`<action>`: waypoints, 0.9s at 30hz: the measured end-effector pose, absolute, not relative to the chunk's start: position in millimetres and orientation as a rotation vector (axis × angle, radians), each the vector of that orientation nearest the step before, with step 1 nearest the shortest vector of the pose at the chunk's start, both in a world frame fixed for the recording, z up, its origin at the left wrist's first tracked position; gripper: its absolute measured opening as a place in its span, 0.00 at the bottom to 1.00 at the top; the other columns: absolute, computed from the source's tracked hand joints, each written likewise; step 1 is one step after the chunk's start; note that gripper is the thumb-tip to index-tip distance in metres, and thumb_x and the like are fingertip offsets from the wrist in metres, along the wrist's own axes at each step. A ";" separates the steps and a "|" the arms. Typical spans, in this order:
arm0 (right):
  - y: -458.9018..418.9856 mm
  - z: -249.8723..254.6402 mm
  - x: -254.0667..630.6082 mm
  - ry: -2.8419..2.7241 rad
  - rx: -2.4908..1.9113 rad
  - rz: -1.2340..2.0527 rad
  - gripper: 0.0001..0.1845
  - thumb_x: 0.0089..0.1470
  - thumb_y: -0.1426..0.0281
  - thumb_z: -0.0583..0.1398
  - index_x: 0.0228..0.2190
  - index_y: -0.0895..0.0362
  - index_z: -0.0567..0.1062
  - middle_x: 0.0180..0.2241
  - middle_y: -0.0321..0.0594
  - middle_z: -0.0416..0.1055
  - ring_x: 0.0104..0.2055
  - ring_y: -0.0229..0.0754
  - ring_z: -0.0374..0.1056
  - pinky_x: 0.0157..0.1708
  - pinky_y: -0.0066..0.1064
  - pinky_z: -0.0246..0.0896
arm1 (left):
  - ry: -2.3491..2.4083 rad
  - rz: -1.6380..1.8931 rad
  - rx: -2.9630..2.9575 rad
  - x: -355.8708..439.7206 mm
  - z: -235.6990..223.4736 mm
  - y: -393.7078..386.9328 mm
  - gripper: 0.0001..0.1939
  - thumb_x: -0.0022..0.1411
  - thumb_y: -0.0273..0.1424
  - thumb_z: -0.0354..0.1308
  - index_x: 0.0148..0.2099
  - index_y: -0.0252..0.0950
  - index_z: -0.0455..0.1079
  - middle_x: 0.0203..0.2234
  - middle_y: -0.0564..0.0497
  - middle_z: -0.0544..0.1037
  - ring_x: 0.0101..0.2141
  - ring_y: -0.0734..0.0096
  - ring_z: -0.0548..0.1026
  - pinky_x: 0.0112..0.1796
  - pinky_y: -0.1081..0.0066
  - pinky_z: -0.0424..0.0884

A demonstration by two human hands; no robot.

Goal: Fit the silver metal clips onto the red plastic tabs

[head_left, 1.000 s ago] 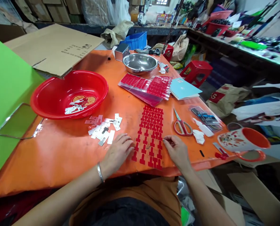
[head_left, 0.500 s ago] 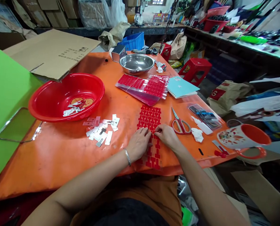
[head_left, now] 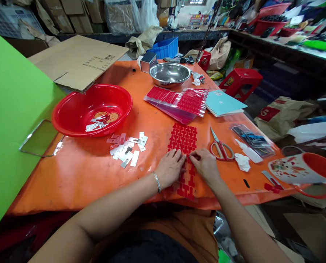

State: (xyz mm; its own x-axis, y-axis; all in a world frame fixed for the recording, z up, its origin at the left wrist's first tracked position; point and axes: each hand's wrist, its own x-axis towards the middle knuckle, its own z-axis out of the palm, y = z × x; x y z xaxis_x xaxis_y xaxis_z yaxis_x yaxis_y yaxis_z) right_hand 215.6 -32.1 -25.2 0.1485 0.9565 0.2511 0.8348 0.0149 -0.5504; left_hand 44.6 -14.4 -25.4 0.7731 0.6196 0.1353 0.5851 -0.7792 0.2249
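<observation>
A sheet of red T-shaped stickers (head_left: 183,137) on a see-through backing lies on the orange-covered table in front of me. My left hand (head_left: 170,167) rests flat across its left side, fingers stretched out and pressing on it. At the sheet's right edge, thumb and forefinger of my right hand (head_left: 205,164) are pinched together on a red sticker, mostly hidden by the fingertips. Some stickers are gone from the lower part of the sheet. Left of my hands lies a loose pile of small metal plates (head_left: 127,151), a few with red on them.
A red basin (head_left: 119,124) holds more plates. Beyond the sheet are bagged red sheets (head_left: 176,100), a steel bowl (head_left: 169,75) and a blue notebook (head_left: 224,103). Scissors (head_left: 221,149), a white tube (head_left: 249,151) and a mug (head_left: 291,168) sit at right. Cardboard (head_left: 77,62) overhangs the basin.
My view has swung left, so everything sits further right in the picture. Both hands stay at the same part of the sheet, with only slight finger movement.
</observation>
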 end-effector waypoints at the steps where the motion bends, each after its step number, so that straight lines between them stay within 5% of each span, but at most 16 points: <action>1: -30.4 -24.8 216.2 -1.708 -1.838 0.271 0.08 0.47 0.69 0.55 0.22 0.56 0.72 0.24 0.39 0.66 0.27 0.41 0.63 0.30 0.33 0.60 | 0.953 0.305 2.804 44.5 -25.5 -14.3 0.26 0.66 0.39 0.47 0.60 0.28 0.58 0.57 0.35 0.63 0.58 0.54 0.61 0.55 0.57 0.59; 17: -52.9 11.1 210.7 -1.064 -1.629 0.641 0.15 0.38 0.61 0.66 0.28 0.55 0.73 0.26 0.37 0.72 0.25 0.37 0.65 0.25 0.29 0.63 | 0.930 0.404 2.670 39.1 -20.9 -10.5 0.27 0.62 0.42 0.53 0.58 0.32 0.60 0.55 0.38 0.65 0.54 0.57 0.64 0.52 0.62 0.62; 23: -69.1 17.1 194.8 -0.854 -1.527 0.949 0.22 0.27 0.61 0.72 0.25 0.55 0.71 0.20 0.33 0.69 0.20 0.35 0.64 0.18 0.25 0.61 | 1.350 0.486 2.344 -41.0 19.9 6.2 0.03 0.61 0.27 0.55 0.38 0.34 0.68 0.36 0.47 0.73 0.38 0.64 0.71 0.40 0.67 0.68; 27: -78.3 13.6 175.4 -0.829 -1.515 1.036 0.23 0.27 0.61 0.72 0.25 0.56 0.70 0.20 0.33 0.69 0.19 0.34 0.63 0.17 0.25 0.61 | 1.747 0.358 2.160 -106.5 26.2 15.3 0.01 0.59 0.26 0.55 0.34 0.35 0.67 0.29 0.48 0.74 0.33 0.64 0.72 0.33 0.69 0.65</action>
State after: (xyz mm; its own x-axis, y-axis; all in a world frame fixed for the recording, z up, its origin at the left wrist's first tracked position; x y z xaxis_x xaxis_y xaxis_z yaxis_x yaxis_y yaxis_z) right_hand 175.4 -78.3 13.6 0.3801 0.9071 -0.1807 -0.0223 -0.1863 -0.9822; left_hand -106.5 15.3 26.2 0.2129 0.9769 -0.0167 0.8915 -0.1873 0.4124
